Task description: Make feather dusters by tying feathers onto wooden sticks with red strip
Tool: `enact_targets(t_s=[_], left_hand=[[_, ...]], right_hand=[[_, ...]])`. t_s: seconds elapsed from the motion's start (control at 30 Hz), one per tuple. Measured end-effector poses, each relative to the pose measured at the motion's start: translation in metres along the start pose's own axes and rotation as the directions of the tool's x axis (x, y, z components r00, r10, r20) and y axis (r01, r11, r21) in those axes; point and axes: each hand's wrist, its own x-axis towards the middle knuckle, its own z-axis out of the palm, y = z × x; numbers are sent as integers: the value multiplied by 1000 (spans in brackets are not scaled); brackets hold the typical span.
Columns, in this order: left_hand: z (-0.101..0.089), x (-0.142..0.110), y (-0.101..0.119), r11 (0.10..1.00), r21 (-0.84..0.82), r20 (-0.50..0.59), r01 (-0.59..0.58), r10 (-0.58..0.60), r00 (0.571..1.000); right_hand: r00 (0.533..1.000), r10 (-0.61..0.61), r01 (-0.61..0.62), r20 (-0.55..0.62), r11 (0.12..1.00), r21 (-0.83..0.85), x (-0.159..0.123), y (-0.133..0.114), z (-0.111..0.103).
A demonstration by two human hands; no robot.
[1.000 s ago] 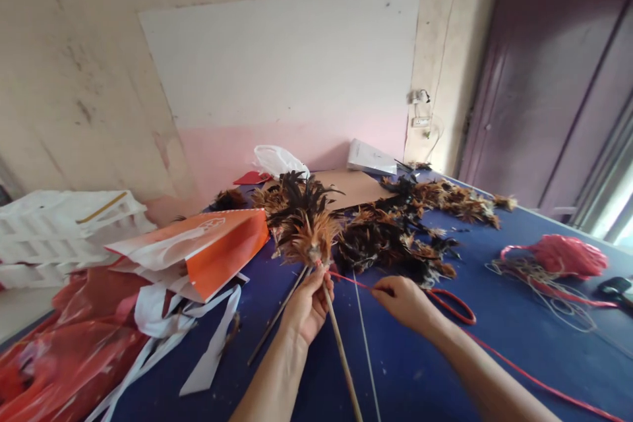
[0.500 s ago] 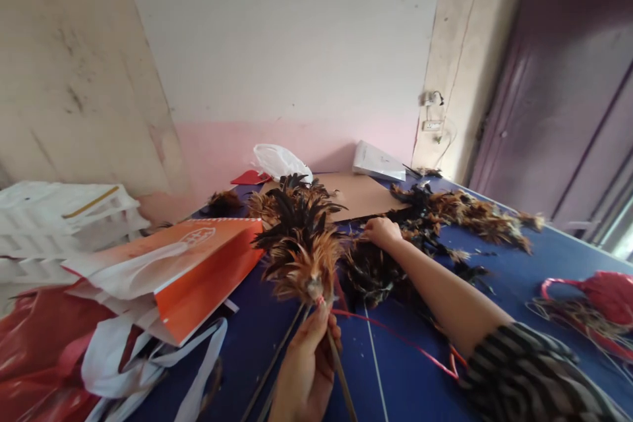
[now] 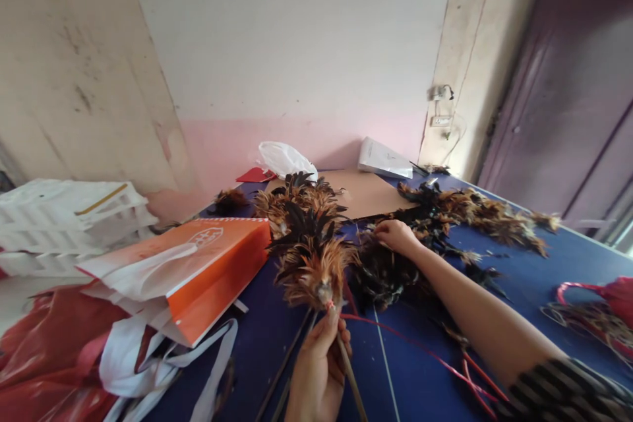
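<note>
Gripping left hand [image 3: 322, 357]: wrapped around the stick [image 3: 352, 377]; loosening could let the red string [image 3: 396, 332] unwind.
Right hand [image 3: 398, 237]: at dark feathers [image 3: 386, 278], grasp unclear; snagging could scatter them.

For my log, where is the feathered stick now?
In the head view, the feathered stick is low centre in the left hand, right of the orange bag.

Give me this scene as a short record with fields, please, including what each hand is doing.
Left grip: closed around a stick, just below a feather bundle
Right grip: at a pile of dark feathers; can't tell whether it holds any
Cord: pink cord, running rightward from near the left fingertips
Surface: blue table
Left side: orange bag
Back: brown cardboard
</note>
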Motion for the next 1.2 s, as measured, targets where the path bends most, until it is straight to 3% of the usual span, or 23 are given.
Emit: enact_targets(t_s=[0.1,0.17,0.27,0.37,0.47,0.57,0.67,0.77,0.87,1.0,1.1,1.17,1.2], left_hand=[[1,-4,-2,1000,-4,-7,-23,23,1000],[1,-6,-5,1000,-10,28,-29,29,999],[1,-8,-11,1000,2,69,-7,7,998],[2,-8,-14,1000,27,71,-6,4,997],[3,-8,-15,999,48,51,-24,21,998],[4,-9,-14,998,57,50,-8,5,999],[4,-11,-15,997,83,96,6,-14,995],[4,-12,-15,995,95,131,12,-24,991],[3,-11,-15,995,97,147,3,-17,989],[1,-9,-15,993,118,149,-13,-5,989],[2,-10,-16,991,135,144,-12,-8,990],[4,-12,-17,989,149,141,-16,-5,990],[5,-13,-18,987,159,141,-18,-4,990]], right_hand=[[994,-103,107,-36,987,120,-44,-2,-24],[970,-198,227,-143,946,230,-77,-7,-33],[904,-277,379,-325,870,314,-121,-17,-32],[891,-360,427,-276,872,242,-149,-14,-21],[930,-351,363,-110,923,126,-161,6,-13],[966,-242,247,-91,968,49,-167,23,-16],[976,-201,204,-84,978,37,-174,22,-27],[991,-119,122,52,991,-46,-183,10,-36],[981,13,28,193,978,-209,-193,3,-37],[958,53,32,281,957,-287,-200,10,-29],[973,60,-19,223,983,-182,-196,22,-29],[991,77,-87,114,992,90,-192,24,-32],[992,98,-117,81,952,282,-191,23,-35]])
